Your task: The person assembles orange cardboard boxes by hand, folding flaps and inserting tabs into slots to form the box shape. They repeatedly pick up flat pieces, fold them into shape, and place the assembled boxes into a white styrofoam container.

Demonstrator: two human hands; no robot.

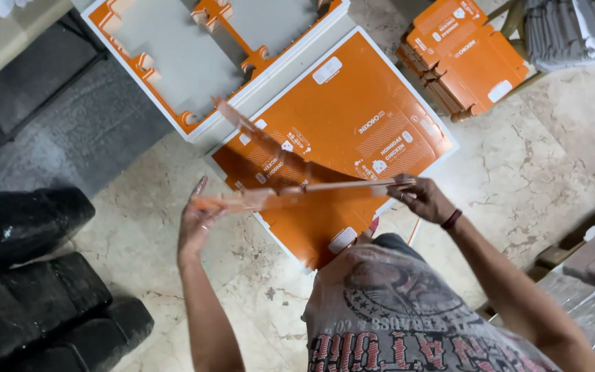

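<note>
1. Here, the person's two bare hands hold a flat orange carton blank (pixel 290 186) in the air, seen nearly edge-on and blurred along its left part.
2. The right hand (pixel 427 200) has its fingers clamped on the right end of the blank; a dark wristband (pixel 452 219) sits on that wrist.
3. The left hand (pixel 197 220) is at the blank's left end with its fingers stretched out and apart, flat against the blurred edge; whether it truly grips cannot be told.
4. Just under the held blank lies a stack of orange printed sheets (pixel 352 117) on the marble floor (pixel 531 165).
5. Far and to the left, a second stack (pixel 194 48) shows grey undersides with orange die-cut tabs.
6. At the far right stands a bundle of folded orange cartons (pixel 466 58), with grey stacked material (pixel 573 31) beside it.
7. On the near left lie black bundles (pixel 29 289).
</note>
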